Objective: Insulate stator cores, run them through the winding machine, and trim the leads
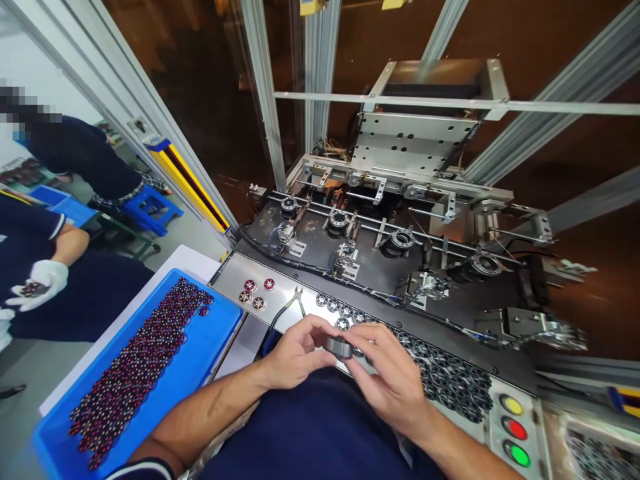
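Note:
In front of my body, both hands grip a dark grey round metal part (339, 347), which looks like a stator core and is tilted on its edge. My left hand (300, 353) pinches its left side between thumb and fingers. My right hand (387, 367) closes on its right side. Just beyond the hands, rows of stator cores (346, 311) lie on the metal ledge (235, 267). More dark cores (450, 380) are piled to the right of my right hand. A pair of cutting pliers (285, 310) rests on the ledge beside my left hand.
Several reddish wound stators (259, 303) lie on the ledge. A blue tray (220, 320) full of similar ones stands at left. Ahead is a machine with ring fixtures (339, 222). Push buttons (515, 428) are at right. A co-worker's gloved hand (47, 283) shows at far left.

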A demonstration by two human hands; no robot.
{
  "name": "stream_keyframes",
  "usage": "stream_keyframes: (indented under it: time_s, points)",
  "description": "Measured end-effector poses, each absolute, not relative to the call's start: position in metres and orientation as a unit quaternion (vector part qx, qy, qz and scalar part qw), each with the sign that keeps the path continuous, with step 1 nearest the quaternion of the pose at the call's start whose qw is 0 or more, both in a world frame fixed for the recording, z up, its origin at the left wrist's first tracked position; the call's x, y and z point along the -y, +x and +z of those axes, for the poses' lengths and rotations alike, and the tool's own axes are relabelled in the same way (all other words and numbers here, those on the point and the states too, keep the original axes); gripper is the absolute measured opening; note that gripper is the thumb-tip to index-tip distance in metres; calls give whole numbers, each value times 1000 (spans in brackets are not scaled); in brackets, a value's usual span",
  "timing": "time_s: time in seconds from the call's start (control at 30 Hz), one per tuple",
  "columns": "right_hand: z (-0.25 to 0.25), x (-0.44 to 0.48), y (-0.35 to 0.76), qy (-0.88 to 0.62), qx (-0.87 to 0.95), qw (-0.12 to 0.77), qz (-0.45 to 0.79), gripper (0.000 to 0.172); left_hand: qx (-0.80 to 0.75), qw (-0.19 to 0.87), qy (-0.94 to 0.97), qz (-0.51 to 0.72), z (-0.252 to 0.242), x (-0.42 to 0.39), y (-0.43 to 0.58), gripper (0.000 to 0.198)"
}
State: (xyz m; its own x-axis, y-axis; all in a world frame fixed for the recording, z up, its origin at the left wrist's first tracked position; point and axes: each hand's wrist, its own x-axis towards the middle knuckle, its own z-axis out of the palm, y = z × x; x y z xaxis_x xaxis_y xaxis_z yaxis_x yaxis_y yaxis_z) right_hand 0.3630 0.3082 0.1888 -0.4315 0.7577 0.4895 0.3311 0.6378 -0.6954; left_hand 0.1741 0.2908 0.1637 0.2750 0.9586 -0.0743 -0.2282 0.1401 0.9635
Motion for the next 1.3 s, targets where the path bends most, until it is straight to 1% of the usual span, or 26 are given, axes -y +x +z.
stream_keyframes:
  time_s: [0.07,0.17,0.2,0.3,0.4,0.47,0.53,0.57,0.63,0.7,0.77,0.83,0.93,1.07,1.3]
  points:
    - [194,-308,367,-323,810,400,283,58,-404,615,479,479,163,-288,173,46]
    - [207,-320,377,-301,812,322,383,31,-423,566,554,440,170,-286,165,36]
    - [212,-325,379,-296,805,292,423,26,-426,549,584,419,174,-285,163,34]
    - [223,-340,383,-271,770,219,534,29,-424,513,644,378,185,-284,160,30]
    - [227,-347,380,-219,734,157,624,33,-413,512,660,364,186,-281,162,30]
    - [227,-349,380,-176,709,136,669,39,-413,519,657,358,182,-278,163,30]
    - [228,-359,386,-151,704,131,681,47,-432,529,634,362,174,-275,162,38]
    - [228,-369,393,-156,720,133,663,49,-449,530,620,366,170,-275,161,44]
    - [227,-405,414,-222,788,143,556,48,-491,509,610,356,159,-276,161,50]
    - [219,-456,443,-338,852,163,365,46,-520,464,647,308,143,-280,166,43]
    - [202,-510,470,-403,847,167,303,44,-512,404,723,229,123,-283,176,33]
    - [178,-554,491,-442,843,151,266,40,-478,336,798,148,100,-286,191,30]
    - [143,-586,507,-459,849,115,235,29,-448,276,847,73,70,-289,214,36]
    - [118,-591,513,-447,866,77,211,22,-453,261,851,44,53,-290,230,43]
    - [114,-599,511,-434,880,25,191,20,-471,228,852,28,44,-289,226,25]
